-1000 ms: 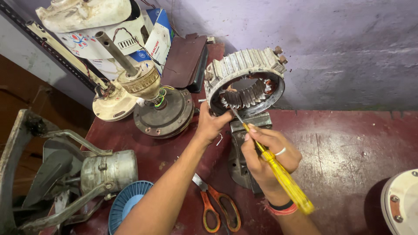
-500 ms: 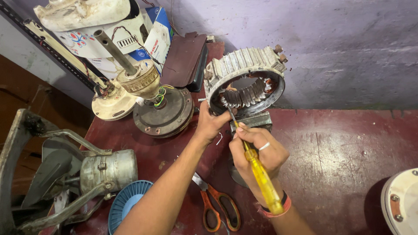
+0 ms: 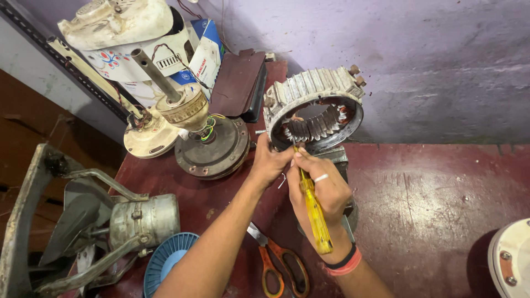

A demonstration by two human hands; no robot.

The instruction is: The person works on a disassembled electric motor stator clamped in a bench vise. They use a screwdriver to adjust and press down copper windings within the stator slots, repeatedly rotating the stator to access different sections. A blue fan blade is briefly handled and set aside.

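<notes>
Prying inside the ribbed grey metal motor stator ring [image 3: 313, 107] tilted up on the dark red bench [image 3: 441, 193]

Left hand [image 3: 270, 163] clamps its lower rim; right hand [image 3: 323, 193] fists the yellow-handled screwdriver [image 3: 313, 212] — best kept shallow, levering gently off the copper windings [image 3: 316, 128].

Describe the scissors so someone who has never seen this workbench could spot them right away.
Start at the dark red worktop and find the ribbed metal motor ring propped against the wall, which both hands are working on. Follow the left forearm toward the near edge: the scissors lie flat just right of it, beside a round blue grille. Their orange loop handles set them apart from the yellow-handled screwdriver in the right hand.
</notes>
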